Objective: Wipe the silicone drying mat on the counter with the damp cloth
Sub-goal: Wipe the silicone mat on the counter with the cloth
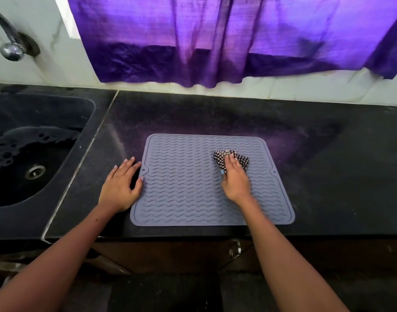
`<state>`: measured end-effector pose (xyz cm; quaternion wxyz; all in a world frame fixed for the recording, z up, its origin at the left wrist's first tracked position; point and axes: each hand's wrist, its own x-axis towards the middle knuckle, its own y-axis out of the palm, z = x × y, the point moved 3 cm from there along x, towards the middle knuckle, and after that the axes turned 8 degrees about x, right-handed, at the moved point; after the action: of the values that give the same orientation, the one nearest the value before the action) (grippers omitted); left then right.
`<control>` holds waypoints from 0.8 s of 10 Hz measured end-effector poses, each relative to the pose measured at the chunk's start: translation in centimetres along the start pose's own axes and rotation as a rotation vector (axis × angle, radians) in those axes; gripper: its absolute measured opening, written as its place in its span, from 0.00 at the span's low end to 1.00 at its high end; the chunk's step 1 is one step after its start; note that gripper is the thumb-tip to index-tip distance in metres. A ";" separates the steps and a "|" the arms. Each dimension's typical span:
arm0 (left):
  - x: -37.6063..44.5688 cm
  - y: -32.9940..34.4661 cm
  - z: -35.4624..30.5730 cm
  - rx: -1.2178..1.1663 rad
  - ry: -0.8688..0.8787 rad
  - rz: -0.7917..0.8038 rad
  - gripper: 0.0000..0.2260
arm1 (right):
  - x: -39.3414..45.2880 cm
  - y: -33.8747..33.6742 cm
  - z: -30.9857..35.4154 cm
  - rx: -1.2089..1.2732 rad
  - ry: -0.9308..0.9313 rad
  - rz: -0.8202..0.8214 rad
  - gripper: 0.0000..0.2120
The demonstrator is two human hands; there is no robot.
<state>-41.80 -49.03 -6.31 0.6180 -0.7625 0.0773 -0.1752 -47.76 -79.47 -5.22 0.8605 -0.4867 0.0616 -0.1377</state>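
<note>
Mat [188, 183]: grey silicone, matt, wavy raised ribs. Cloth [239, 159]: checked woven fabric, crumpled. Counter [328, 165]: black stone, speckled, dull sheen. Sink [24, 154]: dark, glossy wet, metal drain. Tap [9, 45]: shiny metal. Curtain [215, 41]: purple fabric, creased.

Domestic kitchen, seen from above the worktop.
A dark stone counter [328, 176] holds a built-in black sink [35, 154] with a metal drain [35, 171]; a chrome tap [8, 41] projects from the pale tiled wall [47, 70]. A purple curtain [215, 41] hangs behind, and cupboard doors with a metal handle [235, 248] sit below.
</note>
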 end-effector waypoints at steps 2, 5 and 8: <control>0.1 -0.1 0.0 -0.002 0.006 0.007 0.35 | 1.6 -5.0 -0.9 1.119 0.447 -0.028 0.18; 0.2 0.4 0.5 0.003 0.003 0.006 0.34 | -0.6 -2.8 0.9 0.281 0.080 0.088 0.26; 0.2 0.3 0.3 0.005 0.007 0.001 0.34 | -0.2 -1.9 0.1 0.462 0.125 0.075 0.24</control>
<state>-41.48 -48.88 -6.64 0.6198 -0.7602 0.0794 -0.1778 -48.27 -80.27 -3.60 0.9479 -0.2649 0.0995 -0.1460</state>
